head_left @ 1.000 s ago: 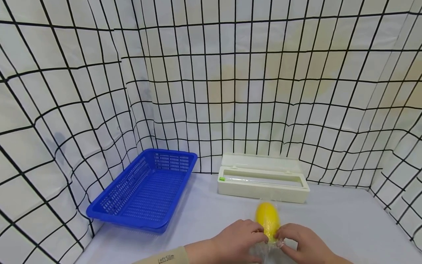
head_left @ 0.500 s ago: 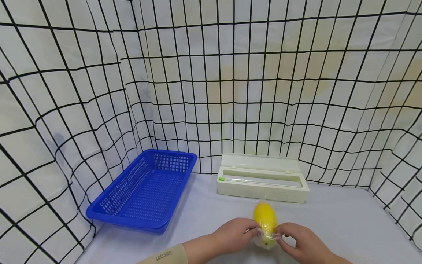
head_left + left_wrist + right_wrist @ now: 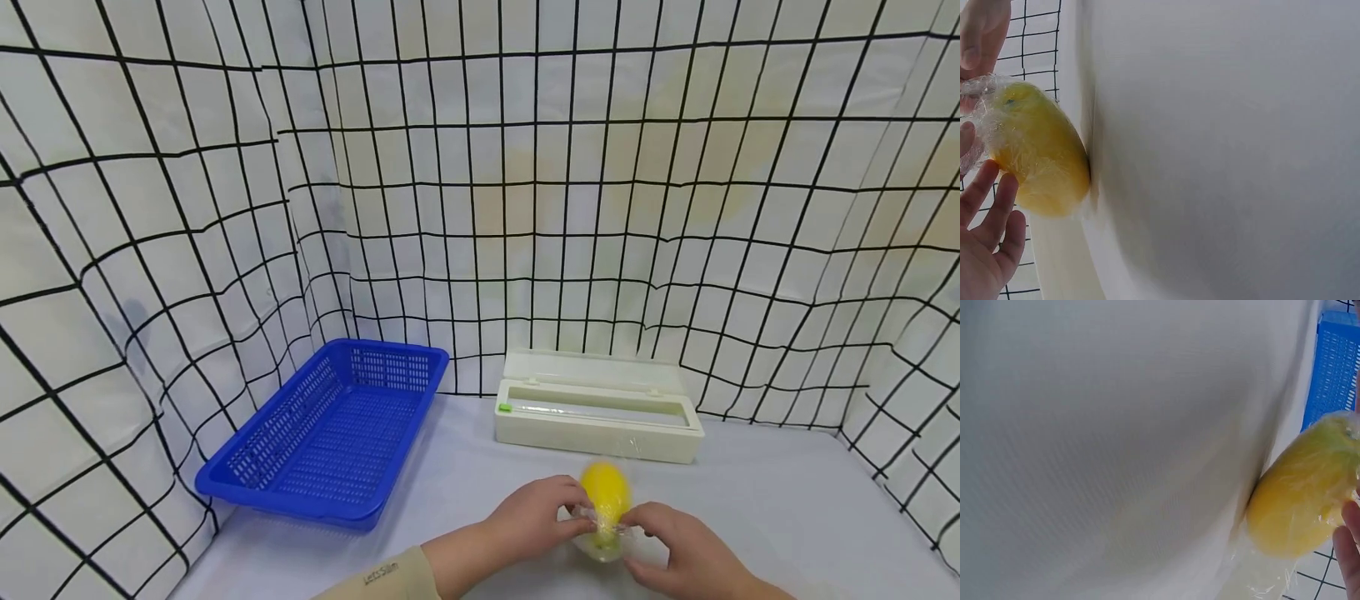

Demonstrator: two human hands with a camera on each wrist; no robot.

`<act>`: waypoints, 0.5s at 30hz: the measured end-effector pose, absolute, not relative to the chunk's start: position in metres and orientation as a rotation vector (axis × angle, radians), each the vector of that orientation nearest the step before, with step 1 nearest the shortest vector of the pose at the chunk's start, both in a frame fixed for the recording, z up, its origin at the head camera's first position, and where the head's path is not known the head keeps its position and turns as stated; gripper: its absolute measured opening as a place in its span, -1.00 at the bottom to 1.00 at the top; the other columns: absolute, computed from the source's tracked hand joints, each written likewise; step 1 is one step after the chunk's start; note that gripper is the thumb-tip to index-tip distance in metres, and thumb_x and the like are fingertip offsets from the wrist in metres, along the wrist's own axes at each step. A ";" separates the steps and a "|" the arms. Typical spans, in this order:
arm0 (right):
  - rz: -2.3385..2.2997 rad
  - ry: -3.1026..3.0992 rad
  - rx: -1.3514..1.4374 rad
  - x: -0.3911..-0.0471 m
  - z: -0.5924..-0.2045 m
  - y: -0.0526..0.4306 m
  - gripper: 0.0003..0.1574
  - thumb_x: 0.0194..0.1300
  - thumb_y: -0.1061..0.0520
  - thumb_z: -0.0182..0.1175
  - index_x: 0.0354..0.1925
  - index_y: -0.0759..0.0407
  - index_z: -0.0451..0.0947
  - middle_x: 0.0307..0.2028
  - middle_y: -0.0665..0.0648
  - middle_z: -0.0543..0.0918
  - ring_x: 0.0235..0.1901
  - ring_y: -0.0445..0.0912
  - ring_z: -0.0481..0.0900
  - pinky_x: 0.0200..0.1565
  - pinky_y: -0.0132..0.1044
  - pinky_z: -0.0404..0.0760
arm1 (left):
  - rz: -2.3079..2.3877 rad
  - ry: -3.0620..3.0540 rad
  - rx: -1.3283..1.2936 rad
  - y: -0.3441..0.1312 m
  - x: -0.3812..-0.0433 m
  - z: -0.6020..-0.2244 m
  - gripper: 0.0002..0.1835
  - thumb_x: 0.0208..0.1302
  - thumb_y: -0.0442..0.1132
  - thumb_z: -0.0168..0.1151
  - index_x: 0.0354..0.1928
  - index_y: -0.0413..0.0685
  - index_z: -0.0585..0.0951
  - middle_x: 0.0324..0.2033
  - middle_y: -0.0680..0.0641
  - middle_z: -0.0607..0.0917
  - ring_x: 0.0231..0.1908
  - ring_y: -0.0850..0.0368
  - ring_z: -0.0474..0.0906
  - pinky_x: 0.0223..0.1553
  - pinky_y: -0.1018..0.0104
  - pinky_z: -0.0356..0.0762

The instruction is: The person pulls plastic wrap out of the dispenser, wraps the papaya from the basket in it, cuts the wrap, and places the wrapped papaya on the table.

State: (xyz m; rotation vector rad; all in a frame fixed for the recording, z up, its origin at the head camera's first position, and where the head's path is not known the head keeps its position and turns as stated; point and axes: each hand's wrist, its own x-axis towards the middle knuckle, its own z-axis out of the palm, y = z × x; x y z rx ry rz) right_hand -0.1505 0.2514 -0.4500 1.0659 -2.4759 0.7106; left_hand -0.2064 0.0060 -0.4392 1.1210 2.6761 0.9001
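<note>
A yellow oval fruit [image 3: 606, 490], greenish at its near end, is wrapped in clear cling film [image 3: 603, 546] and touches the white table. Beside its near left side my left hand [image 3: 536, 517] pinches a gathered edge of the film. From the right my right hand [image 3: 682, 550] holds the film by its curled fingers, the thumb a little apart below. In the left wrist view, loose left fingers [image 3: 1000, 212] lie against the fruit [image 3: 1044, 156] while crumpled film [image 3: 988, 119] bunches between both hands. Only a few right fingertips [image 3: 1350, 534] show in the right wrist view.
A white cling film dispenser box [image 3: 596, 433] with its lid raised stands just behind the fruit, a roll inside. To the left lies a blue plastic basket [image 3: 405, 454]. Black netting [image 3: 570, 175] over white sheeting walls the back and sides.
Both hands have drawn the film at the near end upward and over the fruit. My left hand has shifted slightly up, and my right thumb has moved away from the forefinger.
</note>
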 end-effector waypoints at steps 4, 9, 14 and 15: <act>0.505 -2.330 1.057 -0.155 -0.453 0.247 -0.63 0.01 -0.01 0.56 -0.29 -0.23 0.54 -0.16 -0.24 0.54 -0.20 -0.27 0.53 -0.14 -0.44 0.56 | 0.921 2.664 1.112 0.006 -0.210 -0.440 -0.78 0.31 0.10 0.29 -0.13 0.23 0.72 -0.24 0.41 0.62 -0.17 0.41 0.52 -0.03 0.44 0.50; 0.688 -2.510 0.899 -0.155 -0.451 0.243 -0.76 0.24 -0.02 0.40 -0.34 -0.35 0.50 -0.22 -0.29 0.53 -0.26 -0.32 0.50 -0.25 -0.36 0.61 | 0.897 2.620 1.123 0.004 -0.212 -0.439 -0.72 0.31 0.12 0.28 -0.02 0.29 0.72 -0.14 0.40 0.63 -0.05 0.43 0.48 0.10 0.37 0.46; 0.943 -2.636 0.707 -0.153 -0.449 0.240 -0.88 0.34 -0.01 0.30 -0.32 -0.24 0.54 -0.26 -0.22 0.61 -0.29 -0.28 0.51 -0.34 -0.33 0.57 | 0.978 2.552 1.022 0.003 -0.212 -0.440 -0.69 0.35 0.14 0.21 0.01 0.26 0.72 -0.13 0.34 0.56 -0.05 0.34 0.49 0.08 0.34 0.48; 0.944 -2.645 0.657 -0.153 -0.449 0.239 -0.86 0.32 -0.01 0.32 -0.32 -0.24 0.53 -0.26 -0.23 0.60 -0.28 -0.27 0.51 -0.33 -0.32 0.57 | 0.999 2.548 1.003 0.004 -0.212 -0.440 -0.69 0.36 0.14 0.19 -0.01 0.25 0.73 -0.13 0.33 0.55 -0.05 0.33 0.49 0.08 0.34 0.48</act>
